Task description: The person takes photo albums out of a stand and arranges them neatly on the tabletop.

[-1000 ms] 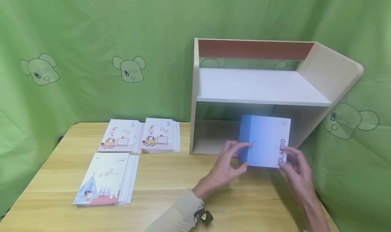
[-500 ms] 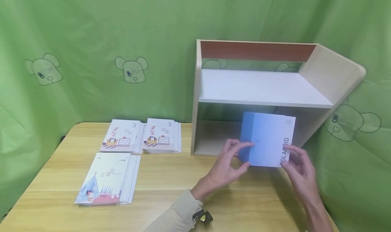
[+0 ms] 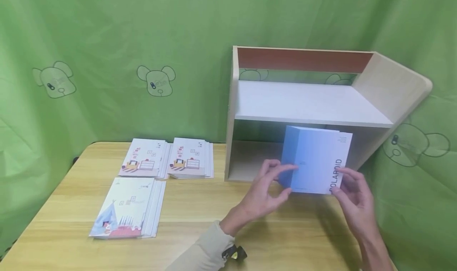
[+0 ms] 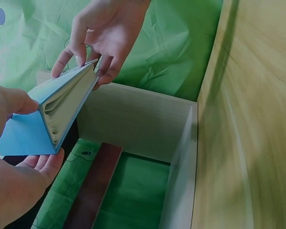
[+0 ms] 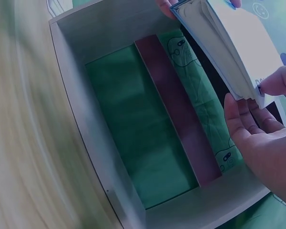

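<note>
A blue-and-white book (image 3: 315,160) lettered POLAROID stands upright between my hands, in front of the bookshelf's lower compartment. My left hand (image 3: 262,193) grips its blue spine side, with thumb and fingers at the edge. With its fingertips my right hand (image 3: 357,201) pinches the lower part of the opposite edge, near the lettering. In the left wrist view the book's pages (image 4: 66,102) fan slightly apart between the covers. The right wrist view shows my right thumb (image 5: 279,81) on the white cover and the fingers curled beneath.
The wooden bookshelf (image 3: 314,100) has a white upper board and a reddish back rail. At the left of the table (image 3: 192,207) lie three stacks of illustrated booklets: back left (image 3: 143,158), back middle (image 3: 187,158) and front (image 3: 123,207). A green curtain (image 3: 192,37) hangs behind.
The book has risen slightly and its right-hand edge has shifted right with my right hand, so more of the white strip beyond the front panel shows. The stacks lie unchanged.
</note>
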A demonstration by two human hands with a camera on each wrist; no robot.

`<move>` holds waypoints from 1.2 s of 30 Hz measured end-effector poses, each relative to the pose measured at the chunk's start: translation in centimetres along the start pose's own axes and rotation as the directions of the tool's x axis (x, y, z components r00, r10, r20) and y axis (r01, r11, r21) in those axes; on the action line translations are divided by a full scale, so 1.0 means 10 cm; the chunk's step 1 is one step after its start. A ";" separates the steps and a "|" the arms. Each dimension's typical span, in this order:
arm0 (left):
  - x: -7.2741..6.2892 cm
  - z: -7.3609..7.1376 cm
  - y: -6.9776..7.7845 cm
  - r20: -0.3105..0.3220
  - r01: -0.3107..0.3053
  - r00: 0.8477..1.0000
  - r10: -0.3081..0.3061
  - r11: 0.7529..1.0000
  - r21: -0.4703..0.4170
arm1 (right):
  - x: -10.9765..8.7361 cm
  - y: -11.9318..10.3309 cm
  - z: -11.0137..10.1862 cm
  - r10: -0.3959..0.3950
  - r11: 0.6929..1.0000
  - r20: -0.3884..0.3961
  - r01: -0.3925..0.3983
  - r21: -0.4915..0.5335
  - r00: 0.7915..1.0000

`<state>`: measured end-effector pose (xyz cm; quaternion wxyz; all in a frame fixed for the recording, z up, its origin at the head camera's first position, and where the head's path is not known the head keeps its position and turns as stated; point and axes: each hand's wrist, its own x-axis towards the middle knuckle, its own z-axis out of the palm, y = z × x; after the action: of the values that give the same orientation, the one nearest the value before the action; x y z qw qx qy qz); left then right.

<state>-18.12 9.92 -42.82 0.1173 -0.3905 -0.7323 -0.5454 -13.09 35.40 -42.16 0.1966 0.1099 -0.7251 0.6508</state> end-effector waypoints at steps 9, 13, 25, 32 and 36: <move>-0.01 -0.10 0.03 -0.006 -0.031 1.000 0.030 0.999 -0.012 | 0.01 -0.05 0.03 -0.071 0.995 0.052 0.067 0.071 0.996; -0.02 -0.14 0.04 -0.008 -0.034 0.999 0.034 0.999 -0.005 | 0.03 -0.07 0.05 -0.093 0.992 0.071 0.086 0.089 0.993; -0.04 -0.27 0.11 -0.028 -0.045 0.999 0.046 0.999 0.029 | 0.08 -0.14 0.13 -0.127 0.988 0.106 0.115 0.105 0.986; -0.07 -0.35 0.11 -0.051 -0.087 0.995 0.089 0.995 0.041 | 0.10 -0.17 0.18 -0.150 0.984 0.148 0.133 0.118 0.978; -0.09 -0.39 0.10 -0.059 -0.095 0.994 0.097 0.995 0.038 | 0.09 -0.18 0.22 -0.127 0.989 0.152 0.114 0.089 0.980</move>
<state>-17.80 6.09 -41.21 0.1723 -0.4066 -0.7181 -0.5379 -13.47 33.10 -40.30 0.1733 0.2125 -0.7036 0.6556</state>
